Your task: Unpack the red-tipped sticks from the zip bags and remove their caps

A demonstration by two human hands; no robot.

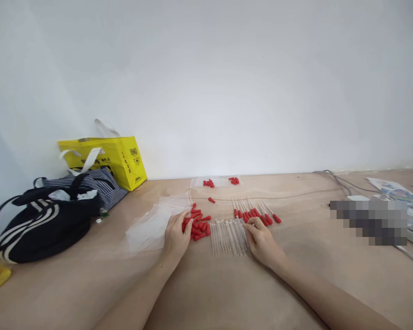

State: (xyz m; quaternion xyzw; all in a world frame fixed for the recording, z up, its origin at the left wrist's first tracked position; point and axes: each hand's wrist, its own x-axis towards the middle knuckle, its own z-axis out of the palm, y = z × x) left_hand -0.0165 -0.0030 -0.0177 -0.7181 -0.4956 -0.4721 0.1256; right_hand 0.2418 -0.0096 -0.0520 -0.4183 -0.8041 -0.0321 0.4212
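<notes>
My left hand [177, 232] is at the left edge of a pile of red rubber bulbs [203, 226], with thumb and fingers closed around a bulb there. Beside that pile lies a row of clear glass dropper tubes [227, 236], set side by side. At the right end of this row my right hand [261, 239] pinches the top of a tube, partly hidden by the fingers. Just beyond it lie several droppers with red bulbs fitted [253, 212], their tubes pointing away from me. A single red bulb [211, 200] lies apart from the pile.
Clear plastic bags [147, 224] are spread left of the pile. Near the wall lies another bag [222, 182] with red-bulbed droppers. A yellow bag [134, 167], a striped bag [105, 188] and a black bag [55, 224] stand at left. Cables [340, 181] and papers [399, 190] are at right.
</notes>
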